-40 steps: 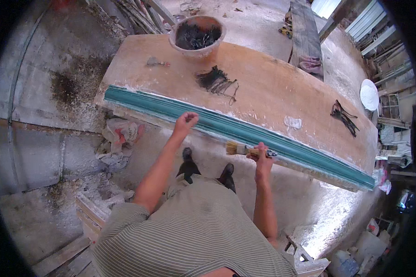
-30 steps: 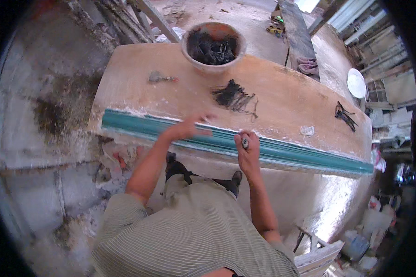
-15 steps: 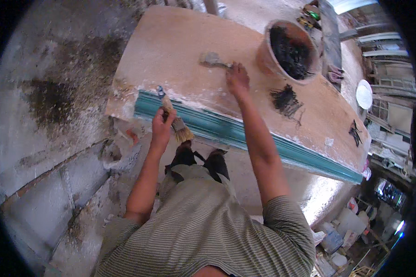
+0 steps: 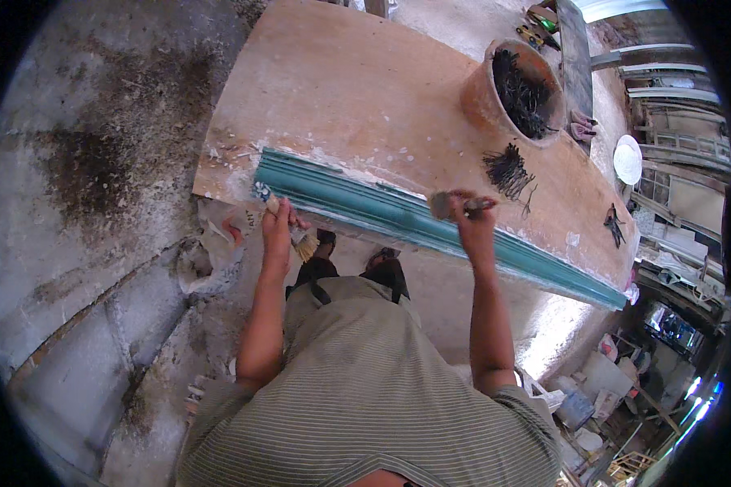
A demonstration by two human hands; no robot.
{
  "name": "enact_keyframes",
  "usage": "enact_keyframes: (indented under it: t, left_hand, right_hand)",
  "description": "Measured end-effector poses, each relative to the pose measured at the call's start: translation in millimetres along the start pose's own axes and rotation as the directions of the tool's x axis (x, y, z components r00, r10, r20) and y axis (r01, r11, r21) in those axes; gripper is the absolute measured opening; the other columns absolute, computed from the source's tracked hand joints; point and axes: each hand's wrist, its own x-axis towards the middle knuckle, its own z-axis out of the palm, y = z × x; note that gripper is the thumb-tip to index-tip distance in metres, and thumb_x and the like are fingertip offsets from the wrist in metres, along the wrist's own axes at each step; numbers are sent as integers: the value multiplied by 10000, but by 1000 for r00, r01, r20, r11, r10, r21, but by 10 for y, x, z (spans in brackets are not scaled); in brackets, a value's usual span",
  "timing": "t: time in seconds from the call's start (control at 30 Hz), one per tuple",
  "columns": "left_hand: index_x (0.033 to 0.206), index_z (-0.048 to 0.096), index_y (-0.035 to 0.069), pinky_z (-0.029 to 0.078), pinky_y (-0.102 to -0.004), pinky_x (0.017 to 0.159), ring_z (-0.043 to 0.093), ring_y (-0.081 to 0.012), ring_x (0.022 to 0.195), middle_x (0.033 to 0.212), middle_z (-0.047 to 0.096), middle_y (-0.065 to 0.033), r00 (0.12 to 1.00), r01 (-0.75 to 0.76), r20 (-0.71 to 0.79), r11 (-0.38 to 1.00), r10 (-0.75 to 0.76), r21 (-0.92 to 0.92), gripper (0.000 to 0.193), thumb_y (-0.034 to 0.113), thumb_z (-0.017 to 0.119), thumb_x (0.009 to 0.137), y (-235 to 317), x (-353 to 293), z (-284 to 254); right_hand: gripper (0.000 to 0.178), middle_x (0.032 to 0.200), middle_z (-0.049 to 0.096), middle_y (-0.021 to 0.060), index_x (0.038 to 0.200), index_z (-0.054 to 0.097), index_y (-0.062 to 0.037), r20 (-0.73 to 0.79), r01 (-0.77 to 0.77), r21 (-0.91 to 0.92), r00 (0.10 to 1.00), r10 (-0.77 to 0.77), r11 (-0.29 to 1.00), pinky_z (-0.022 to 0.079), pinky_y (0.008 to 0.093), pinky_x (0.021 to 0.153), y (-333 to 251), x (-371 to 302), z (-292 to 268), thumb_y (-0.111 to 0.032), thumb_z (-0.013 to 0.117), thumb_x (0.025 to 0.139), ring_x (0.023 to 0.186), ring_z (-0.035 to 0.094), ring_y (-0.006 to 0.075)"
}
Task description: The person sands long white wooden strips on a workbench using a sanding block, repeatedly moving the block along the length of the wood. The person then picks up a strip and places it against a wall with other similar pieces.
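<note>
My left hand (image 4: pixel 278 227) is closed around a brush (image 4: pixel 305 247) with pale bristles pointing down and a blue-and-white-marked handle end (image 4: pixel 261 191) sticking up. It is at the near left edge of the table, by the left end of a long teal moulding strip (image 4: pixel 341 195). Above the middle of that ribbed strip, my right hand (image 4: pixel 473 226) grips a second brush (image 4: pixel 442 205), its whitish, slightly blurred head pointing left. I cannot tell whether this brush touches the strip.
A brown board tabletop (image 4: pixel 333 89) with white spatters lies under the strip. An orange-brown bucket (image 4: pixel 480 93) holds dark strands; a dark fibre bundle (image 4: pixel 507 172) lies beside it. Farther right are black strips (image 4: pixel 614 225) and a white round lid (image 4: pixel 627 160). A wall stands left.
My right hand has come nearer and to the right, bringing its brush from the tabletop to above the strip. My left hand has shifted slightly left and nearer, still holding its brush.
</note>
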Motion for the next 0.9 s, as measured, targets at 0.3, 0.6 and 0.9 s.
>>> enact_keyframes:
  t: [0.3, 0.6, 0.9]
  left_hand:
    - [999, 567, 112, 502, -399, 805, 572, -168, 790, 885, 553, -11, 981, 8, -191, 996, -25, -90, 305, 397, 476, 1061, -99, -200, -194]
    - [934, 531, 112, 514, -405, 810, 564, -193, 753, 815, 518, -18, 976, 22, -203, 963, -79, -270, 178, 270, 559, 1011, -28, -232, -110]
    - [1142, 614, 48, 519, -293, 644, 574, -107, 696, 897, 548, -13, 904, -145, 413, 826, -113, 544, 268, 218, 689, 948, -397, -176, 1136]
  right_hand:
    - [266, 933, 742, 93, 1078, 730, -32, 106, 98, 462, 981, -164, 881, 545, 320, 746, -1053, -53, 2969, -212, 745, 883, 813, 681, 148]
    - [189, 1021, 740, 113, 1029, 756, -79, 16, 530, 120, 845, -535, 840, 555, 380, 755, -64, -489, 2047, -134, 753, 848, 863, 685, 285]
    - [185, 1095, 746, 117, 1032, 770, -29, -585, 78, 103, 811, -3, 992, 529, 315, 906, 867, -853, -999, -62, 650, 895, 1005, 699, 222]
